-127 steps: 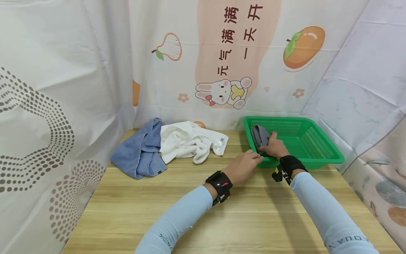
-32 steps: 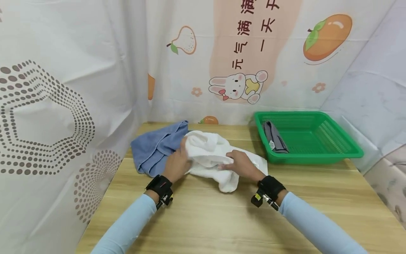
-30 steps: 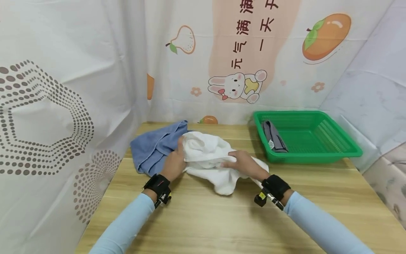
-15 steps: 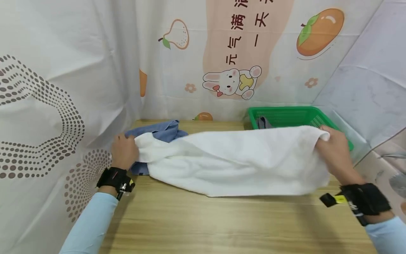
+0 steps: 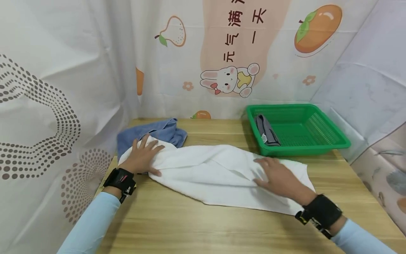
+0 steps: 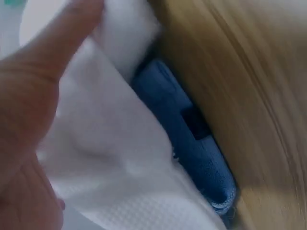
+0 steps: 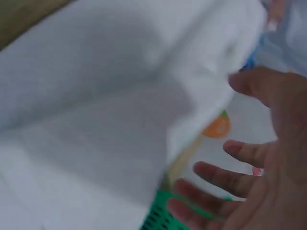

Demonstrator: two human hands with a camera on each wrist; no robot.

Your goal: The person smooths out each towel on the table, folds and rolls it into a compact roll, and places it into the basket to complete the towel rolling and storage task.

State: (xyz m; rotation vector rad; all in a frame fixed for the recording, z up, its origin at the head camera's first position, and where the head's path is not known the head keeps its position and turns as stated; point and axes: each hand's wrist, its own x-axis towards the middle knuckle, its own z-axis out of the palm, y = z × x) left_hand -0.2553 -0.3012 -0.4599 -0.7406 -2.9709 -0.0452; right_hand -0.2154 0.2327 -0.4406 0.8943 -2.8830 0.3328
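Observation:
A white towel (image 5: 209,176) lies stretched across the wooden table, with a long fold running along it. On its left end rests my left hand (image 5: 142,155), fingers spread. My right hand (image 5: 280,178) hovers over or lightly touches the right part of the towel, its fingers apart and holding nothing. A blue towel (image 5: 158,130) lies crumpled behind and partly under the white towel's left end. In the left wrist view, an edge of the blue towel (image 6: 177,124) with a dark tag pokes out beneath the white cloth.
A green plastic basket (image 5: 344,143) stands at the back right, close to the white towel. Inside it, along the left wall, lies a folded grey cloth (image 5: 267,130) with a white label. Printed curtains (image 5: 165,95) hang behind and at both sides of the wooden table (image 5: 196,229).
The grey cloth was placed in the basket. Both hands took the bunched white towel, pulled it out sideways, lowered it onto the table and let go. The right hand then came back inward.

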